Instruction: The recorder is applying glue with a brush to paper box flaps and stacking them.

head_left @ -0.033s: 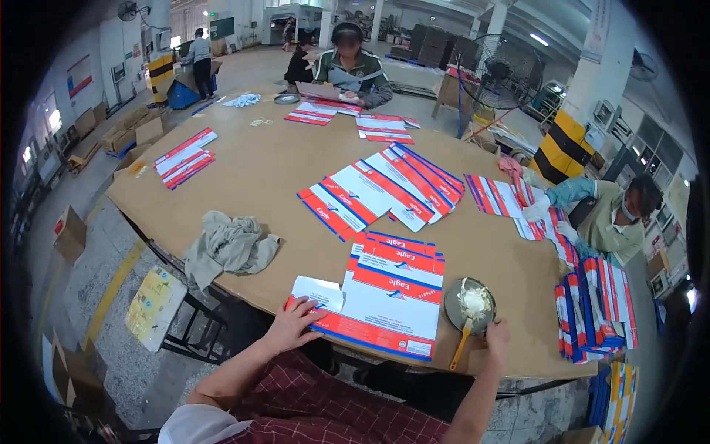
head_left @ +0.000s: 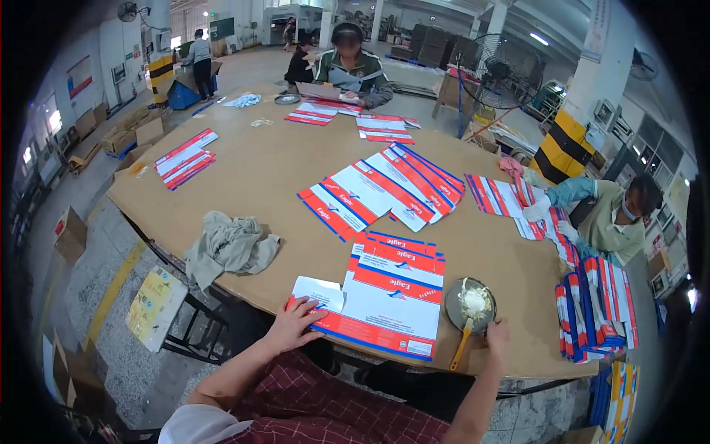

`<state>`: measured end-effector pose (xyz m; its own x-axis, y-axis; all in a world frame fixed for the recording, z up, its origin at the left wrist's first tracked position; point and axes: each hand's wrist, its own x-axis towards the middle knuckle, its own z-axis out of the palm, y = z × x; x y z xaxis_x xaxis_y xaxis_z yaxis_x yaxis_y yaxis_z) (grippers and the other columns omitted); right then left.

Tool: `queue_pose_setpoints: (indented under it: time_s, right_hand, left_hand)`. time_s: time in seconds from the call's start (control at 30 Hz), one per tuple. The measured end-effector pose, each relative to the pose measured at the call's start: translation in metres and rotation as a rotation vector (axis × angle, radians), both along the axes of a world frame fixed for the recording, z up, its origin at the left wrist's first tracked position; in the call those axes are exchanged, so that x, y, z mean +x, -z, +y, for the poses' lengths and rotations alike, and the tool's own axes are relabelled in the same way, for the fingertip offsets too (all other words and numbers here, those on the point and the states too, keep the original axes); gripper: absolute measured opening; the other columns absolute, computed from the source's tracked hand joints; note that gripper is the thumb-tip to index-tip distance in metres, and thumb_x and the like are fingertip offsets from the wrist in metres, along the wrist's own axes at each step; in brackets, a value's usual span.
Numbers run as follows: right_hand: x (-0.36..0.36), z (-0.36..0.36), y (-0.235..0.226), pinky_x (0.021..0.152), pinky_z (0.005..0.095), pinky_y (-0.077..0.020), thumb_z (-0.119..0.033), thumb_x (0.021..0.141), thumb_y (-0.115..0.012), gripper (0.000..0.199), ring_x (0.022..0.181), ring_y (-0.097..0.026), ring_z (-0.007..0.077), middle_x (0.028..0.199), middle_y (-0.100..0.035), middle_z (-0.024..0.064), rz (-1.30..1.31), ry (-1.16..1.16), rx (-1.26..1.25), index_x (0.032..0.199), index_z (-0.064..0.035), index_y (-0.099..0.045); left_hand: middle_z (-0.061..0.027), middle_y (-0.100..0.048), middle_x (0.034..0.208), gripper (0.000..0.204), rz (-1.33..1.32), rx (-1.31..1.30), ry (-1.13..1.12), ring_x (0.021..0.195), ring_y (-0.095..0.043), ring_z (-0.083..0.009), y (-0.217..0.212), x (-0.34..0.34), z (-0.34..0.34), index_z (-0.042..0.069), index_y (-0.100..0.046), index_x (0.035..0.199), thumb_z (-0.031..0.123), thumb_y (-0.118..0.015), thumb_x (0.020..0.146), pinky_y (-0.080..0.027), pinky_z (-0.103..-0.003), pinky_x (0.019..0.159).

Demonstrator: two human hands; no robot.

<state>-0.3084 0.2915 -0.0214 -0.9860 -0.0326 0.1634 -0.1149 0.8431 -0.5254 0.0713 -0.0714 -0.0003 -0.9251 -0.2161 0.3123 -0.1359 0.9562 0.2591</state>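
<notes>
My left hand (head_left: pixel 294 327) lies with spread fingers on the near left corner of a stack of printed cardboard carton blanks (head_left: pixel 390 317). These are white with red and blue bands, and a pale flap (head_left: pixel 319 293) shows beside my fingertips. At the right, my right hand (head_left: pixel 498 337) is closed on the rim of a round grey dish (head_left: pixel 487 289). White paste (head_left: pixel 475 302) sits in the dish. A brush with a yellow handle (head_left: pixel 460 350) leans over the near rim, its head in the paste.
Further in lies a fanned pile of blanks (head_left: pixel 384 185); a crumpled grey-green cloth (head_left: pixel 231 250) rests at left. A co-worker (head_left: pixel 617 218) handles blanks at right, behind a stack of folded cartons (head_left: pixel 595 307). Another person (head_left: pixel 353 70) sits across the brown table (head_left: pixel 259 174). A stool (head_left: pixel 157 307) stands left.
</notes>
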Motion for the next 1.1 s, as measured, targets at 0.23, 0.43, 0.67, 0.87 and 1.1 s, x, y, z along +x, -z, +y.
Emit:
queue_pose_setpoints:
  time_s: [0.23, 0.43, 0.67, 0.87, 1.1]
  right_hand:
    - [-0.017, 0.000, 0.018, 0.071, 0.0441, -0.0441, -0.010, 0.072, -0.052, 0.017, 0.078, -0.056, 0.0395, 0.080, -0.058, 0.0233, -0.056, 0.023, -0.079, 0.083, 0.0022, -0.054]
    - [-0.013, 0.010, 0.012, 0.069, 0.0443, -0.0448, -0.010, 0.071, -0.053, 0.017, 0.078, -0.057, 0.0396, 0.080, -0.059, 0.0239, 0.069, -0.022, 0.040, 0.083, 0.0014, -0.055]
    - [-0.013, 0.020, -0.014, 0.074, 0.0416, -0.0457, -0.016, 0.078, -0.053, 0.022, 0.084, -0.057, 0.0376, 0.092, -0.059, 0.0220, -0.031, 0.035, 0.161, 0.092, 0.0003, -0.057]
    - [0.057, -0.031, -0.067, 0.075, 0.0411, -0.0460, -0.022, 0.085, -0.053, 0.029, 0.087, -0.058, 0.0344, 0.098, -0.059, 0.0207, 0.110, -0.174, -0.207, 0.103, 0.0006, -0.056]
    - [0.132, -0.121, -0.049, 0.087, 0.0423, -0.0410, -0.027, 0.080, -0.058, 0.043, 0.101, -0.053, 0.0349, 0.108, -0.056, 0.0205, -0.106, -0.414, 0.084, 0.114, -0.0014, -0.050]
  left_hand:
    - [-0.0083, -0.045, 0.126, 0.051, -0.013, 0.030, 0.001, 0.121, -0.037, -0.0287, 0.002, 0.001, 0.000, 0.022, -0.051, 0.122, 0.042, -0.063, 0.076, -0.030, -0.054, 0.093]
    - [-0.0086, -0.045, 0.126, 0.051, -0.033, 0.047, -0.011, 0.122, -0.036, -0.0288, 0.002, 0.001, 0.000, 0.023, -0.051, 0.122, 0.042, -0.062, 0.076, -0.028, -0.055, 0.095]
    - [-0.0098, -0.046, 0.125, 0.052, -0.017, 0.028, -0.007, 0.120, -0.038, -0.0300, 0.003, 0.001, -0.002, 0.020, -0.050, 0.123, 0.043, -0.061, 0.077, -0.026, -0.052, 0.096]
    - [-0.0098, -0.046, 0.124, 0.048, 0.013, 0.066, -0.004, 0.119, -0.038, -0.0307, 0.005, -0.001, -0.005, 0.019, -0.053, 0.118, 0.040, -0.063, 0.076, -0.026, -0.053, 0.096]
    - [-0.0094, -0.046, 0.123, 0.047, -0.007, 0.086, -0.029, 0.119, -0.039, -0.0302, -0.006, -0.002, -0.002, 0.019, -0.053, 0.118, 0.038, -0.063, 0.076, -0.027, -0.052, 0.095]
